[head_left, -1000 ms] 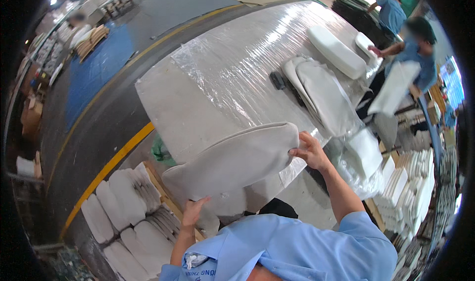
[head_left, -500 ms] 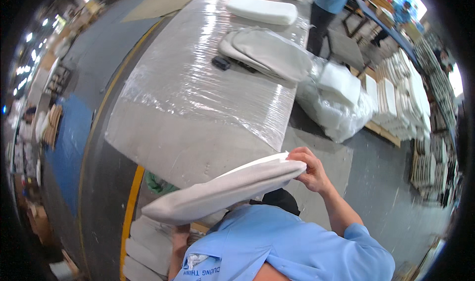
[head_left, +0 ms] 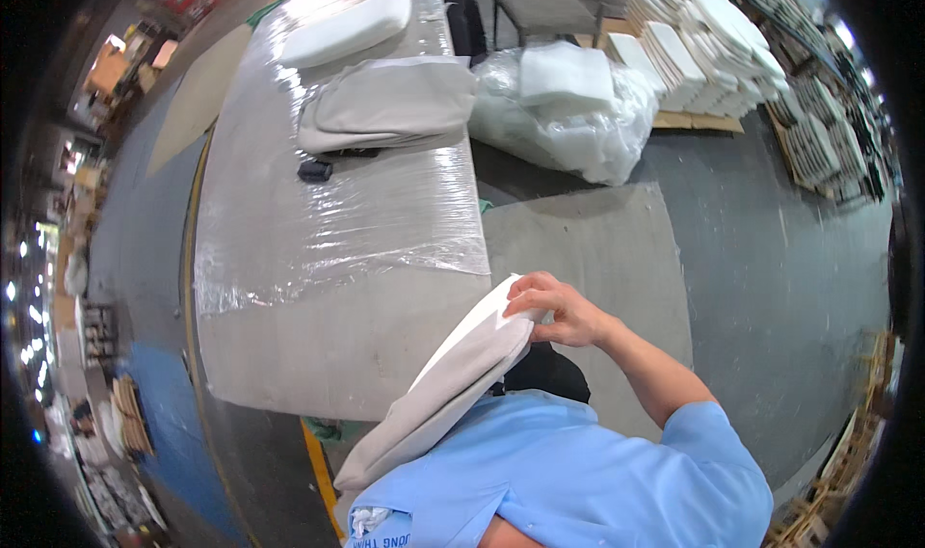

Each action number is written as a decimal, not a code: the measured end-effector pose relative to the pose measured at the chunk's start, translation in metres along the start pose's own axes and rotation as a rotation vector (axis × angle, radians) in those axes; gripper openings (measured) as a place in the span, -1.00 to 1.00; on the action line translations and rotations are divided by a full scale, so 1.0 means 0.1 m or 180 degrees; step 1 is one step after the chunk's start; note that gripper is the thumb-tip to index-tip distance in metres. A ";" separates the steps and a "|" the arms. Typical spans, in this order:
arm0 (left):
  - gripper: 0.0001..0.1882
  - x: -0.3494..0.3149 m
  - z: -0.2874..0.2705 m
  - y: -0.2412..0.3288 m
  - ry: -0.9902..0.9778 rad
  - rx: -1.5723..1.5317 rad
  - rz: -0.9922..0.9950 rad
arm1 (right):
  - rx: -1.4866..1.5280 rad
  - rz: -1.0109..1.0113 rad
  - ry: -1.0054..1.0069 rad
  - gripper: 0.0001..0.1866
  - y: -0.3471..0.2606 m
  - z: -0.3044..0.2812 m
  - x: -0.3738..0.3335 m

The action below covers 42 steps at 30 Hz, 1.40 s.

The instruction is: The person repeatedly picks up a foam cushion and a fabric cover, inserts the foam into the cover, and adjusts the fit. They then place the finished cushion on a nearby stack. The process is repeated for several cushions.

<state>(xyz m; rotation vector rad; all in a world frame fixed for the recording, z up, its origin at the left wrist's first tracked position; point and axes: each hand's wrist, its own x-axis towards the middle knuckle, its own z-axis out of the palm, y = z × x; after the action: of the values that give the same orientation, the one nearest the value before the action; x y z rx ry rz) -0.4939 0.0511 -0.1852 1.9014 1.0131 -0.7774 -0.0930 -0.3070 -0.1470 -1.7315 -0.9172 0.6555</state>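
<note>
A long, rounded cushion in a grey fabric cover (head_left: 438,389) is held up against my blue shirt, slanting from upper right to lower left. White foam (head_left: 472,331) shows along its far side and at its upper end. At that upper end my right hand (head_left: 561,309) is closed, with the fingers over the top and the thumb below. My left hand does not show; the cushion's lower end and my shirt fill that corner. Beyond lies the table (head_left: 318,346), partly wrapped in clear plastic film.
On the table lie stacked grey covers (head_left: 395,105), a small black object (head_left: 315,171) and a white foam pad (head_left: 352,29). Right of it stand a plastic bag of foam (head_left: 588,114) and stacked white pads (head_left: 703,27). Behind are a grey stool (head_left: 546,10) and a person's dark-clothed legs (head_left: 462,13).
The view has swung to the right. The cushion has tilted more steeply, its lower end drawn in toward my body. My left wrist, partly visible before, has gone out of sight; my right hand keeps its hold.
</note>
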 end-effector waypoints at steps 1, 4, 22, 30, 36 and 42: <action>-0.60 0.07 -0.26 0.04 0.0058 0.0359 0.0243 | -0.0024 0.0058 0.0006 -0.44 -0.01 -0.02 -0.06; -0.62 0.22 -1.04 0.25 0.1415 0.1564 0.1184 | -0.0230 -0.0182 0.0215 -0.26 0.06 -0.04 -0.21; -0.47 0.51 0.07 3.27 -0.1497 0.0682 0.4041 | 0.5898 0.1677 0.0659 -0.48 0.44 1.42 -0.59; -0.45 -0.12 0.17 3.26 -0.0913 0.1450 0.5150 | 0.5878 0.0414 -0.0357 -0.52 0.50 1.32 -0.86; -0.57 -0.27 0.17 3.34 -0.0737 0.1822 0.5447 | 0.4848 0.1149 -0.0712 -0.55 0.17 0.99 -0.91; -0.65 -0.09 0.24 3.60 -0.0317 0.2993 0.5201 | 0.4332 0.0718 -0.0849 -0.69 0.16 0.88 -0.89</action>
<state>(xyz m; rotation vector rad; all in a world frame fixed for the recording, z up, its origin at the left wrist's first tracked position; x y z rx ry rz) -0.1909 -0.0937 -0.0543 2.4966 -1.2382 -0.2464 -0.2078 -0.3374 -0.1912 -0.5103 -0.2360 1.2771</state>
